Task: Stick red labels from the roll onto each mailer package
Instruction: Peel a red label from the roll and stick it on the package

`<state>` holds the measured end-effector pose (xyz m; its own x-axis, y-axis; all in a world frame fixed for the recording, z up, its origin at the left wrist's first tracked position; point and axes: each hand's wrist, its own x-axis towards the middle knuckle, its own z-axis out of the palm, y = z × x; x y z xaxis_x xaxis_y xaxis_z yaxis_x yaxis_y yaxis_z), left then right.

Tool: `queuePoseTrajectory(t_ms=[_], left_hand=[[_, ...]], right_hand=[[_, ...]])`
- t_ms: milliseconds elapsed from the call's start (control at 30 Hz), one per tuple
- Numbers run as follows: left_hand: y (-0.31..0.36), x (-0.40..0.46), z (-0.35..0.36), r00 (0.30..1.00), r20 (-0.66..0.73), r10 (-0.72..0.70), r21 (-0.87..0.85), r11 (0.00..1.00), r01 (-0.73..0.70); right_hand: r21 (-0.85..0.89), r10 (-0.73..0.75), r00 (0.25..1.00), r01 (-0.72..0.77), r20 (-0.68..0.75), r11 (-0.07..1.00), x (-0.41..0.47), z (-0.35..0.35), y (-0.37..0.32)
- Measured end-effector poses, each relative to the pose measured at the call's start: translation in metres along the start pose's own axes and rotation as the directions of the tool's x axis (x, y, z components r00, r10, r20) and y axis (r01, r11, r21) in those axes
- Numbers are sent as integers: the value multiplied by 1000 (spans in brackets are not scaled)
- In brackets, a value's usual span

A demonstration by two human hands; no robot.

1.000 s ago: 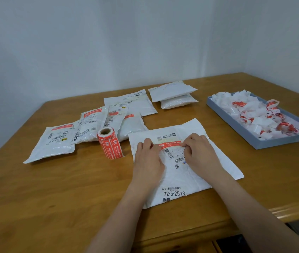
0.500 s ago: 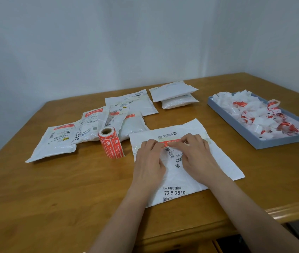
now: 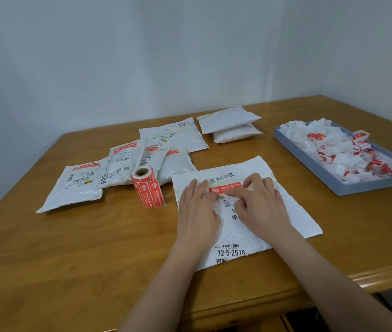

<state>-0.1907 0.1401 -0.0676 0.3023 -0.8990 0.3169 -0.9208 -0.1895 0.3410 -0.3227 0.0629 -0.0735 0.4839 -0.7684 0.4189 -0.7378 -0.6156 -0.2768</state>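
Observation:
A flat white mailer [image 3: 293,212] lies in front of me near the table's front edge. A red label [image 3: 226,187] sits across its upper part. My left hand [image 3: 198,213] lies flat on the mailer, fingertips at the label's left end. My right hand [image 3: 261,204] presses the label with its fingers, covering the right end. The roll of red labels [image 3: 147,186] stands on the table just left of the mailer, a strip hanging down its side.
Several white mailers with red labels [image 3: 80,185] overlap at the left behind the roll. Two stacked mailers [image 3: 229,124] lie at the back. A blue-grey tray [image 3: 314,168] of crumpled label backings stands at the right. Walls close off the table's far side.
My right hand has slid left along the label and back toward its right end while pressing. My left hand stays flat on the mailer. The view has shifted slightly.

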Motion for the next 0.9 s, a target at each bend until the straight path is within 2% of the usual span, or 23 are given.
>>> queuePoseTrajectory(t_ms=[100, 233, 667, 900], left_hand=[[2, 0, -3, 996, 75, -50, -3, 999, 50], [3, -1, -6, 990, 109, -86, -39, 995, 91], [3, 0, -4, 987, 84, -134, -179, 973, 147], [4, 0, -5, 981, 50, -185, -149, 970, 190]], right_hand=[[-1, 41, 999, -41, 3, 999, 1, -1, -2], [38, 101, 995, -101, 5, 994, 3, -4, -1], [145, 173, 984, -176, 34, 974, 8, -3, 2], [112, 180, 983, -183, 32, 977, 8, -1, 8]])
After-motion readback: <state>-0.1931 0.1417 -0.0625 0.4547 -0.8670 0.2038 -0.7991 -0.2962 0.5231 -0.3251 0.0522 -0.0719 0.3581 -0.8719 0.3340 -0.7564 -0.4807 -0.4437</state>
